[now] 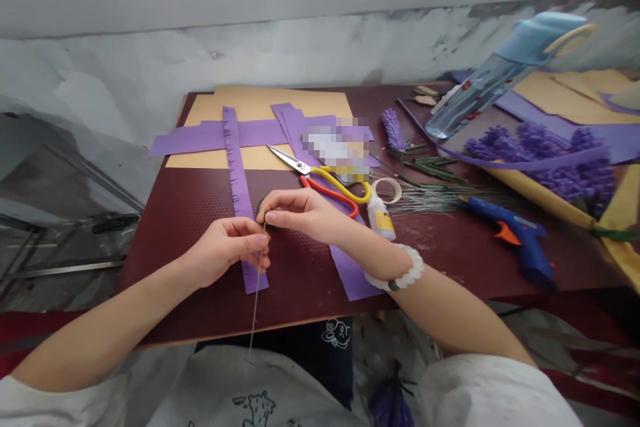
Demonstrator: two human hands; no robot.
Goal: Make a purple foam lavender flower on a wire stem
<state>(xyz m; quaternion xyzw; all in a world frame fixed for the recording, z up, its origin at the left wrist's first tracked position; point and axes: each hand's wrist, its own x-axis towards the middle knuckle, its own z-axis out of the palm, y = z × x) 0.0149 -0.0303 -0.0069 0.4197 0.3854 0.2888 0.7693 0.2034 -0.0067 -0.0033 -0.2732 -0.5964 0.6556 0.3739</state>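
Note:
Near the table's front edge my left hand [225,250] pinches a thin wire [257,293], which hangs down past the edge toward my lap. My right hand [295,213] is closed at the wire's upper end, with something dark green partly hidden behind its fingers. Beneath and behind my hands lies a purple paper strip [235,173] with a fringed left edge. Scissors [305,170] with one yellow and one red handle lie open just beyond my right hand. A white glue bottle [381,217] lies beside my right forearm, next to a roll of tape [387,190].
Purple strips [190,139] lie over yellow paper [200,110] at the back. A blurred phone-like object, wires [430,200], a purple flower [394,130], a blue bottle [505,80], a blue glue gun [520,237] and a wrapped bouquet [545,153] are to the right.

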